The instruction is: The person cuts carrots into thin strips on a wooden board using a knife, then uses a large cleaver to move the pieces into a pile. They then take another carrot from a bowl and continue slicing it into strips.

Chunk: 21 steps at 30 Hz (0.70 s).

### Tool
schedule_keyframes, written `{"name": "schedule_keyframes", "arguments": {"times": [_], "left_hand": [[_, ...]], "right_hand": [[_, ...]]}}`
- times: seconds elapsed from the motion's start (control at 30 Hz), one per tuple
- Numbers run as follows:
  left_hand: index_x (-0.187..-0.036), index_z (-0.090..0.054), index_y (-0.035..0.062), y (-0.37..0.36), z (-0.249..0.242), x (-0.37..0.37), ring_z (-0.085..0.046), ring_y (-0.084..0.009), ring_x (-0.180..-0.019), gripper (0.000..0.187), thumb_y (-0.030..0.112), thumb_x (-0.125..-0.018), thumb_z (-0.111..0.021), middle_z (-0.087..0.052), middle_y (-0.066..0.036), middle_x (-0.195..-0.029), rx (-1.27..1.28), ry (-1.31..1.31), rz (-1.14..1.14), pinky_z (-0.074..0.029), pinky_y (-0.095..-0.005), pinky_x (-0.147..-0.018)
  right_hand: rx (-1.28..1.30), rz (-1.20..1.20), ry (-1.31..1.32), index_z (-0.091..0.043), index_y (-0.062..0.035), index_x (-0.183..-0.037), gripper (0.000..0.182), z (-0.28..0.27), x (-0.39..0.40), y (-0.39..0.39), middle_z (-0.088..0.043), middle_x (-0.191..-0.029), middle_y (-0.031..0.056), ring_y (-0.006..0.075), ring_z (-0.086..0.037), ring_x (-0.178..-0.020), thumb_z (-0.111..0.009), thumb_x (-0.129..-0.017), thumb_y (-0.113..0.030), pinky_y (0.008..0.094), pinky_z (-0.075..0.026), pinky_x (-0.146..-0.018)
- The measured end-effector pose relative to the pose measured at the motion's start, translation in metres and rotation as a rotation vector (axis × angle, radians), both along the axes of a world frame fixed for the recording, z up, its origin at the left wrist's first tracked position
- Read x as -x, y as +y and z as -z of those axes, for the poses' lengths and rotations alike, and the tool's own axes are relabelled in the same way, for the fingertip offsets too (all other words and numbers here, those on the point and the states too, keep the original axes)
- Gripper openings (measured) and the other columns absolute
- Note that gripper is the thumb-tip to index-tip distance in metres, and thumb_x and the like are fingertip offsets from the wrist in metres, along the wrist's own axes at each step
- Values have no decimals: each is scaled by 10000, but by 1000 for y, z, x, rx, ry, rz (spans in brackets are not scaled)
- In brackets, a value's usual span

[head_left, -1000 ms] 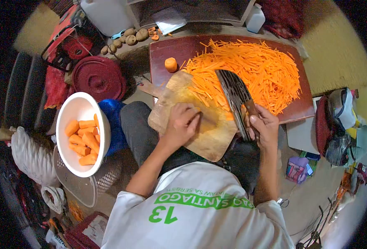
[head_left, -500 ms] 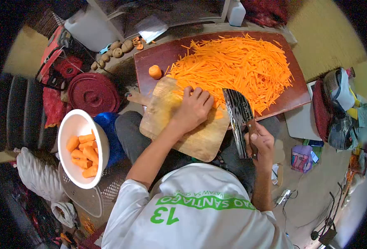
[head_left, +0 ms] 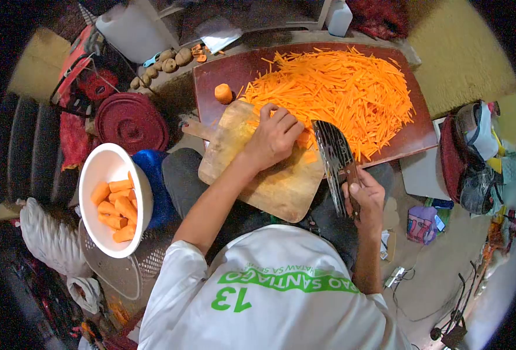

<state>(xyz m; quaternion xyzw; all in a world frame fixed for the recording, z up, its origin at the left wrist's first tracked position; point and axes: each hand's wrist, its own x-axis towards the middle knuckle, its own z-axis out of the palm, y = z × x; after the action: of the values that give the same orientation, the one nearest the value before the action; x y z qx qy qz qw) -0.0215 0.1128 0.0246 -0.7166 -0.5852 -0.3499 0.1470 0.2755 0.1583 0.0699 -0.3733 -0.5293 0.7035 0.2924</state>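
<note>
My left hand [head_left: 274, 140] rests near the far edge of the wooden cutting board [head_left: 229, 160] with its fingers curled down. Orange carrot slices [head_left: 309, 156] show beside and under the fingertips; the rest of what they press on is hidden. In my right hand [head_left: 366, 198] is the brown handle of a broad dark-bladed kitchen knife [head_left: 334, 149], its blade standing along the board's right edge. Past the board, a large heap of carrot strips [head_left: 339, 99] covers much of the red tabletop [head_left: 211, 76].
A short carrot piece [head_left: 223, 93] stands on the tabletop left of the heap. To my left, a white bowl [head_left: 87, 192] holds several peeled carrots. A dark red round lid [head_left: 131, 123] and several brown potatoes [head_left: 169, 65] lie farther back. Cables [head_left: 406, 303] run over the floor at right.
The knife and both hands stay in nearly the same places, with the blade shifted very slightly. The whole view has tilted a little.
</note>
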Motion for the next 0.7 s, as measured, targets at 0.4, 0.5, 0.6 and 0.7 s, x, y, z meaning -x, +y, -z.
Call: {"name": "schedule_keyframes", "arguments": {"times": [0.4, 0.5, 0.6, 0.7], "left_hand": [[-1146, -734, 19, -108, 14, -28, -615, -340, -930, 267, 56, -885, -778, -677, -147, -938, 95, -832, -441, -431, -439, -928], [-1147, -734, 24, -134, 18, -29, -599, -331, -986, 293, 71, -865, -796, -655, -123, -998, 177, -581, -482, -400, -453, -964], [-1120, -743, 34, -146, 26, -25, -591, -332, -1034, 285, 93, -850, -814, -644, -115, -1042, 153, -514, -499, -386, -465, -977], [-1099, -753, 34, -144, 26, -23, -591, -342, -1040, 269, 101, -848, -821, -647, -123, -1050, 142, -444, -473, -394, -476, -968]], "right_hand": [[21, -224, -127, -631, 41, -1463, 488, 0, 11, -29, -723, -971, 36, 50, -525, -573, -713, -987, -25, 225, -390, -484], [-65, -400, -169, -624, 21, -1485, 500, -1, 29, -33, -728, -1032, 17, 30, -523, -641, -718, -996, -28, 210, -412, -539], [-271, -525, -243, -622, 24, -1476, 491, 1, 45, -36, -729, -1067, 3, 32, -558, -706, -721, -1002, -60, 210, -452, -603], [-392, -606, -312, -622, 36, -1455, 478, -16, 66, -38, -738, -1058, 36, 74, -616, -756, -724, -1002, -79, 249, -509, -665]]}}
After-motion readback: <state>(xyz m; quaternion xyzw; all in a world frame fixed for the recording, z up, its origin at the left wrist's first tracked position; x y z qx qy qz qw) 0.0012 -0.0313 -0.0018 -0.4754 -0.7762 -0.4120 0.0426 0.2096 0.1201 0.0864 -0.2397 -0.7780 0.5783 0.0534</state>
